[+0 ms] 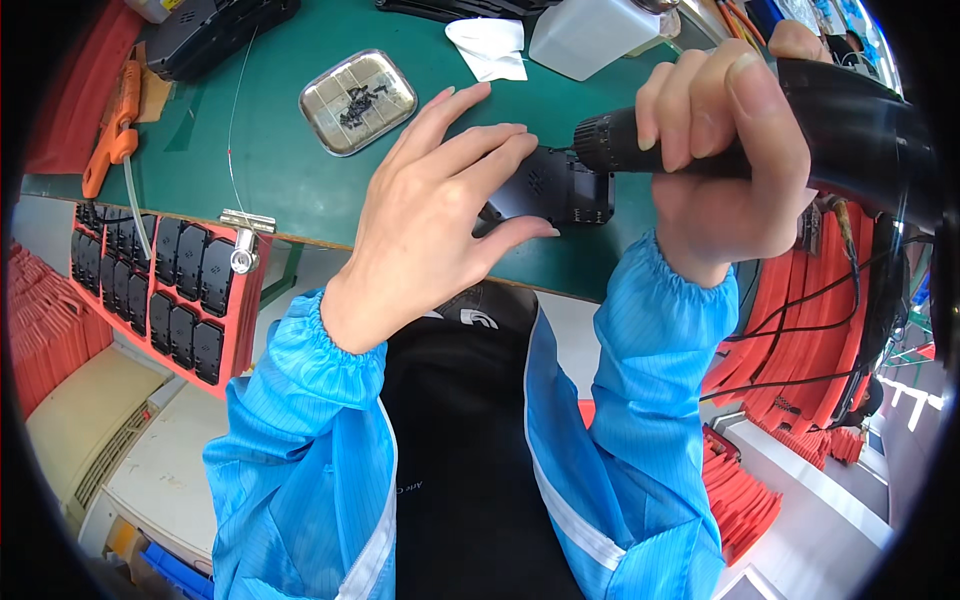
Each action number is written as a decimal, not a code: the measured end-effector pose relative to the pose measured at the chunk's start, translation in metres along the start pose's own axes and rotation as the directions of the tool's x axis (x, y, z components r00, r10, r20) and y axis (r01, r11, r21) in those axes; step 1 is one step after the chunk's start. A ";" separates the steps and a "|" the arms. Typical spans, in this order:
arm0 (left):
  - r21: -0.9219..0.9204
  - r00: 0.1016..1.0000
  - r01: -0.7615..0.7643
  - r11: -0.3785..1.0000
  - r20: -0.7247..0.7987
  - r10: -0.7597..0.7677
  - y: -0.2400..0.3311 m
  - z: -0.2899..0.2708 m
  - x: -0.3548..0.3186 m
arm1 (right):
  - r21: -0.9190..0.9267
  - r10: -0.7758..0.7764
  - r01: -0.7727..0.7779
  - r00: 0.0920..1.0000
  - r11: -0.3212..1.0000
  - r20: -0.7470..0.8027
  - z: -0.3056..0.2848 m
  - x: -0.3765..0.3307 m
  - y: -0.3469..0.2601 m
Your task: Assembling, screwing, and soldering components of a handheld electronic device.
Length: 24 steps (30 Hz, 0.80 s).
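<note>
A black plastic housing [540, 188] lies on the green work table near its front edge. My left hand [430, 200] spans it, thumb along the near edge and two fingers at the far edge, the other fingers stretched out. Part of the housing is hidden under that hand. My right hand [720, 150] is wrapped round a black electric screwdriver [612, 142], held nearly level. Its nose points at the housing's far edge; whether the bit touches a screw cannot be made out. Beyond my left hand sits a metal tin [318, 118] with small black screws [357, 105] inside.
A white tissue [490, 45] and a white plastic bottle [580, 40] stand at the back. An orange hot glue gun [125, 120] lies at left. A binder clip [246, 225] grips the table edge by a red tray [245, 325] of black housings. Cables [800, 330] hang at right.
</note>
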<state>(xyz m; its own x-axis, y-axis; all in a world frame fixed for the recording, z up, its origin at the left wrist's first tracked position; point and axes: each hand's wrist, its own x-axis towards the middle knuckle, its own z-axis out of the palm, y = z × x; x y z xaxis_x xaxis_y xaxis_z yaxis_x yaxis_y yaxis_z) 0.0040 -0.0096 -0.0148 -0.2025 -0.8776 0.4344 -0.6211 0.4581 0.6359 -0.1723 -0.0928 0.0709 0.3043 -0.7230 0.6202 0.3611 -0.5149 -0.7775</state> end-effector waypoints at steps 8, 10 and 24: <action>0.033 1.000 0.000 0.999 -0.006 0.000 0.000 0.000 0.000 | -0.083 0.002 0.013 0.983 0.996 0.182 -0.004 0.005 0.001; 0.026 1.000 0.000 1.000 -0.010 0.000 0.000 0.001 0.000 | -0.122 0.023 0.007 0.969 0.993 0.244 -0.006 0.007 -0.003; -0.010 1.000 0.003 1.000 -0.007 -0.003 -0.001 0.001 0.001 | -0.352 0.093 -0.042 0.987 0.935 0.131 0.005 0.004 -0.018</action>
<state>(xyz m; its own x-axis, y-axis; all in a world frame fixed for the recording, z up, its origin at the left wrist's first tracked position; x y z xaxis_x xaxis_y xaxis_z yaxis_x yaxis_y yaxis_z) 0.0036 -0.0111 -0.0150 -0.1950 -0.8781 0.4370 -0.6145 0.4566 0.6433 -0.1735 -0.0838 0.0879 0.4494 -0.7013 0.5533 0.0145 -0.6136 -0.7895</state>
